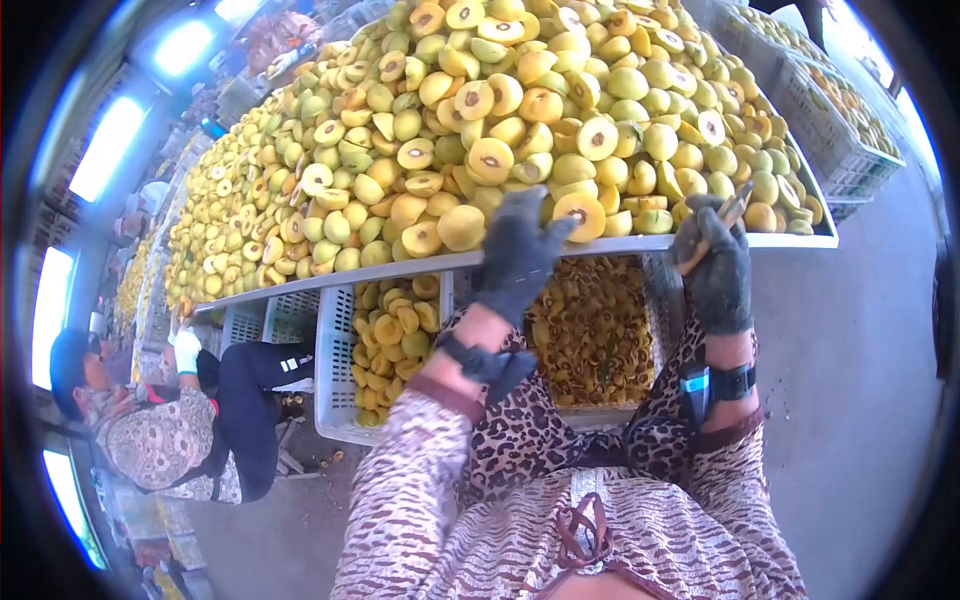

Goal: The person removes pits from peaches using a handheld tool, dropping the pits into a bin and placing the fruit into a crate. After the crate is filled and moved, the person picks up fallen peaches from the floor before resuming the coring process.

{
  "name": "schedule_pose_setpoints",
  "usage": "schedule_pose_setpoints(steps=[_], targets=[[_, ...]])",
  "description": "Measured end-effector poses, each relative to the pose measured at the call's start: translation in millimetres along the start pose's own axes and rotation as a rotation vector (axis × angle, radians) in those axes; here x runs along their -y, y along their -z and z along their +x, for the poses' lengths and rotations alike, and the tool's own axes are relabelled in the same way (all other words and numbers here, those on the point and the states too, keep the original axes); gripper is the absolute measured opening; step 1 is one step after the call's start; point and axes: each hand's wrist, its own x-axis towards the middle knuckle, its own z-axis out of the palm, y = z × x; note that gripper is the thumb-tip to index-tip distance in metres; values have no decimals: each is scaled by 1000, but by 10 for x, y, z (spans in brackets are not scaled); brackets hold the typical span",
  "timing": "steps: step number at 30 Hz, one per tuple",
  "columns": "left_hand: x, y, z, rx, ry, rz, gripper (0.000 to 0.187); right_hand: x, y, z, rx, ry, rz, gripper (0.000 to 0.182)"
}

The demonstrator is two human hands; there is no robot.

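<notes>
Halved yellow peaches (490,160), many with the pit still in the cut face, are heaped on a wide metal-edged table (400,270). My left hand (518,255), in a dark glove, is at the table's front edge beside a peach half (580,215). Its thumb stands apart from the fingers, and no fruit shows in it; the hand is slightly blurred. Gloved as well, my right hand (715,265) is closed around a slim tool (735,208) with a brown, wood-like shaft. The exact kind of tool cannot be made out.
Below the edge, a white crate (336,370) holds peach pieces. Brown pits and scraps (590,330) fill a container between my knees. Stacked crates (840,130) of fruit stand at the far right. Another person (170,420) sits at the left, a white-gloved hand by the table.
</notes>
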Motion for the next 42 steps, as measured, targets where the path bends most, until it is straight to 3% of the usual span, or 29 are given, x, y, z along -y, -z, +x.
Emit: schedule_pose_setpoints(steps=[3,5,8,10,11,13,15,17,19,21,22,27,29,31,39,42], targets=[[-286,-407,153,143,178,246,49,-495,291,-58,-256,4,-298,25],[-311,-475,175,90,14,269,47,-426,234,-86,-122,-267,-175,27],[-427,-427,76,58,12,350,41,-533,272,-162,-64,-360,-297,32],[-348,-395,28,-5,15,-239,40,-567,184,-183,-18,-172,-361,33],[-400,-355,47,-3,7,-237,40,-559,93,-174,-20,-165,-356,33],[-630,-223,-53,254,35,-402,42,-497,-146,-257,-65,-205,-20,28],[-722,-138,-171,282,121,-550,47,-305,-285,-293,-56,-254,22,32],[-779,-105,-378,110,483,-1207,50,-212,-307,-298,40,-431,194,33],[-959,9,-610,19,261,-858,48,-345,-450,-359,9,-490,2,35],[-897,110,-684,-31,907,-1539,44,-293,-544,-458,-5,-423,-83,27],[-844,165,-739,-65,895,-1452,44,-296,-509,-467,42,-334,-197,20],[-861,330,-727,1,814,-1380,49,-269,-378,-641,184,-370,-399,12],[-933,290,-654,2,617,-1317,49,-365,-341,-728,306,-336,-527,13],[-889,264,-687,7,588,-1229,49,-443,-257,-755,343,-351,-558,15],[-936,331,-617,93,232,-593,47,-405,-383,-760,291,-393,-57,37],[-944,346,-598,89,177,-470,47,-372,-321,-777,230,-468,-68,25]])
